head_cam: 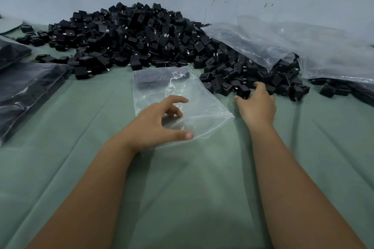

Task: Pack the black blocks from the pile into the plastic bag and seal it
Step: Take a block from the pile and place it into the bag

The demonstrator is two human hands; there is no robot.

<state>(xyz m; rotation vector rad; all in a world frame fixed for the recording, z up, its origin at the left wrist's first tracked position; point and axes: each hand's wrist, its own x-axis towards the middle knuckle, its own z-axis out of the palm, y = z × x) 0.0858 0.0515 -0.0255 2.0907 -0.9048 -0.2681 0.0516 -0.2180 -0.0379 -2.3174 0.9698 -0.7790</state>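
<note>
Left hand (155, 121) loosely curled, resting on plastic bag (182, 95); right hand (258, 105) gripping black blocks (242, 89) at pile (131, 34) edge.

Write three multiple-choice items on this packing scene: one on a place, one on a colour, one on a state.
1. Where does the small clear bag lie?
A. On top of the pile
B. On the cloth in front of the pile
C. Against the wall

2. What colour is the cloth?
A. Green
B. Red
C. Yellow

3. What is the right hand doing?
A. Resting flat on the bag
B. Hanging idle off the cloth
C. Reaching into the blocks at the pile's edge

Answers: 1 B, the bag lies flat on the cloth, near side of the pile. 2 A, the cloth is pale green. 3 C, its fingers curl among the blocks, while the left hand rests on the bag.
</note>
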